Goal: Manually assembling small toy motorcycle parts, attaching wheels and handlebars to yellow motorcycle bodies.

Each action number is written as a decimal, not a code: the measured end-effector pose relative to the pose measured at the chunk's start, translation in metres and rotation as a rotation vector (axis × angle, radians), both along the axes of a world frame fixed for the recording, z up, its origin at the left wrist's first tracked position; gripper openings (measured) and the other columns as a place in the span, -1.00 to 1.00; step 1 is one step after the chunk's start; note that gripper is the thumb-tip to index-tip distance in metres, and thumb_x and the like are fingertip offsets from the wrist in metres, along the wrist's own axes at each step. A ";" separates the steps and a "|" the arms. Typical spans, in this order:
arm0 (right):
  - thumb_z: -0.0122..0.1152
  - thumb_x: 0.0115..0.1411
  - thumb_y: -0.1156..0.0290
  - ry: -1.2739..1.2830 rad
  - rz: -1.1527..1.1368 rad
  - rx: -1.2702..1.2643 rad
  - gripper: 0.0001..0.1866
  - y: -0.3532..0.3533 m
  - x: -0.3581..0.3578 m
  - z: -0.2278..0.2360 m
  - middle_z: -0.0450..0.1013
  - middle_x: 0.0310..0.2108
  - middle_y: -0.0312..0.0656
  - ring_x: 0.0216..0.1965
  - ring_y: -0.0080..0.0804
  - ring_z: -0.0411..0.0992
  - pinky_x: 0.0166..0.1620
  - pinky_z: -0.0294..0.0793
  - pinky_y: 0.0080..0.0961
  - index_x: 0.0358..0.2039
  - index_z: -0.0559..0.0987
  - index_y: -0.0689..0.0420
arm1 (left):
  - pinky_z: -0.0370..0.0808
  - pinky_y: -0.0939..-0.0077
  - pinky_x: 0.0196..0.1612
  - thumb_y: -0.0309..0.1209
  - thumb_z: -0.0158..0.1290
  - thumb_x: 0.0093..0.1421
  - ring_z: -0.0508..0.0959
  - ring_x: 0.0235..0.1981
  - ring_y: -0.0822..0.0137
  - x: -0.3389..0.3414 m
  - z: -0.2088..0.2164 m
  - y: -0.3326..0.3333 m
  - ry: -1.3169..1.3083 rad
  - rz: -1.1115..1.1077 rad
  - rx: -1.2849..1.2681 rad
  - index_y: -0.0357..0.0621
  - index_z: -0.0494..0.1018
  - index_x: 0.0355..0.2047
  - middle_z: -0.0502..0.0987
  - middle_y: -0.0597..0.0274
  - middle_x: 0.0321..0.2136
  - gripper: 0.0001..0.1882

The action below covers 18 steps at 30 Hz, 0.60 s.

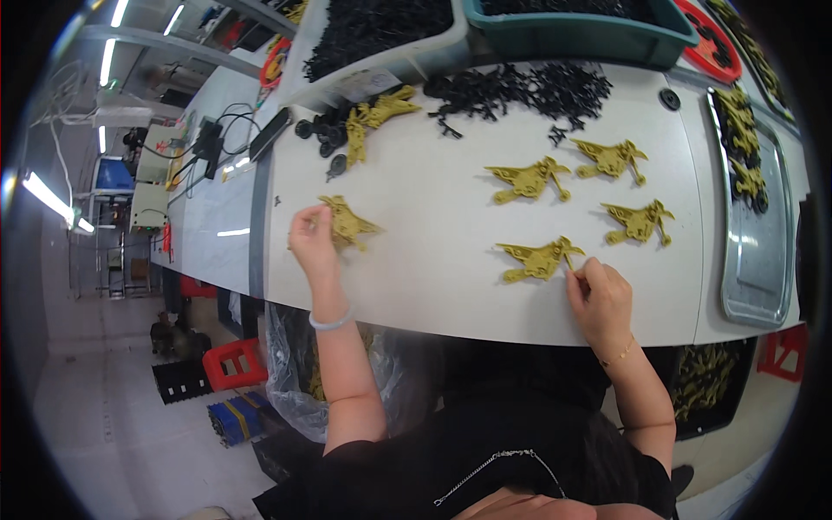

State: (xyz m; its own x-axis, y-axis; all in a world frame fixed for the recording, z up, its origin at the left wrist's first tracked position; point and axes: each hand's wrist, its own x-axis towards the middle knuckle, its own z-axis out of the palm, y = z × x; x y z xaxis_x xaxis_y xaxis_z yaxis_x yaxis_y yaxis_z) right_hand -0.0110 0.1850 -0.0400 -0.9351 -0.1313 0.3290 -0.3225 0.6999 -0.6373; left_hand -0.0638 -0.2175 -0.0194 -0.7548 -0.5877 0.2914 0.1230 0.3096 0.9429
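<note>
On the left of the white table, my left hand (312, 241) pinches the edge of an olive-yellow moulded plastic part (349, 225). To the right, my right hand (600, 295) has its thumb and fingers closed at the thin end of another yellow plastic part (533, 260), which lies on the table. Three similar pieces rest just beyond it: one upper yellow part (524, 180), a far-right yellow part (611, 160) and a nearer yellow part (639, 223). My right fingertips partly hide what they grip.
Small black plastic pieces (520, 95) lie heaped at the back, below a grey bin (433, 54) and a green bin (589, 45). Left of them are stacked yellow parts (371, 117) and black wheels (321, 130). A metal tray (756, 269) stands at the right.
</note>
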 end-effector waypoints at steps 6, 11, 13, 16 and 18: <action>0.29 0.03 0.43 0.122 -0.119 0.163 -0.83 0.040 -0.029 0.047 0.32 -0.64 -0.26 -0.56 -0.29 0.35 -0.48 0.32 -0.37 -0.37 0.48 0.12 | 0.41 0.37 -0.06 -0.51 0.15 0.05 0.51 -0.18 0.17 -0.008 0.001 -0.022 -0.144 0.108 -0.999 -0.22 0.47 -0.29 0.53 0.12 -0.26 -0.81; 0.21 0.07 0.47 0.198 -0.321 0.350 -0.78 0.124 -0.162 0.043 0.45 -0.35 -0.13 -0.23 -0.12 0.43 -0.18 0.41 -0.27 -0.25 0.44 0.14 | 0.37 0.26 0.01 -0.47 0.17 0.00 0.46 -0.11 0.04 -0.060 0.012 -0.042 -0.183 -0.080 -1.090 -0.16 0.50 -0.23 0.52 0.13 -0.18 -0.73; 0.23 0.03 0.46 0.181 -0.325 0.506 -0.61 0.153 -0.215 0.014 0.43 -0.18 -0.09 -0.06 -0.08 0.38 -0.04 0.39 -0.25 -0.10 0.40 0.12 | 0.41 0.25 -0.04 -0.45 0.20 -0.03 0.47 -0.12 0.04 -0.076 0.004 -0.057 -0.228 -0.158 -1.177 -0.15 0.52 -0.20 0.53 0.12 -0.19 -0.68; 0.25 0.02 0.43 0.150 -0.165 0.536 -0.72 0.172 -0.243 -0.005 0.45 -0.12 -0.04 -0.06 -0.06 0.41 -0.01 0.39 -0.26 -0.22 0.52 0.19 | 0.42 0.26 -0.07 -0.44 0.23 -0.06 0.50 -0.15 0.06 -0.090 -0.005 -0.052 -0.365 -0.237 -1.074 -0.16 0.54 -0.25 0.55 0.10 -0.22 -0.69; 0.26 0.01 0.43 0.056 -0.177 0.496 -0.75 0.173 -0.246 -0.002 0.47 -0.14 -0.02 -0.09 -0.05 0.42 -0.03 0.40 -0.25 -0.27 0.54 0.21 | 0.43 0.28 -0.06 -0.44 0.24 -0.05 0.51 -0.15 0.05 -0.093 -0.005 -0.052 -0.397 -0.233 -1.013 -0.18 0.55 -0.25 0.55 0.09 -0.21 -0.70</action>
State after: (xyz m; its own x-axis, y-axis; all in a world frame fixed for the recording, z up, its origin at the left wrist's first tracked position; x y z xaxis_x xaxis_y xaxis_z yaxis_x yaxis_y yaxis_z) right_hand -0.2574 0.3576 -0.0416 -0.9397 -0.1256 0.3181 -0.1964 0.9597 -0.2012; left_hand -0.1571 -0.2692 -0.0244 -0.9618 -0.0468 0.2696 0.0236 0.9674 0.2521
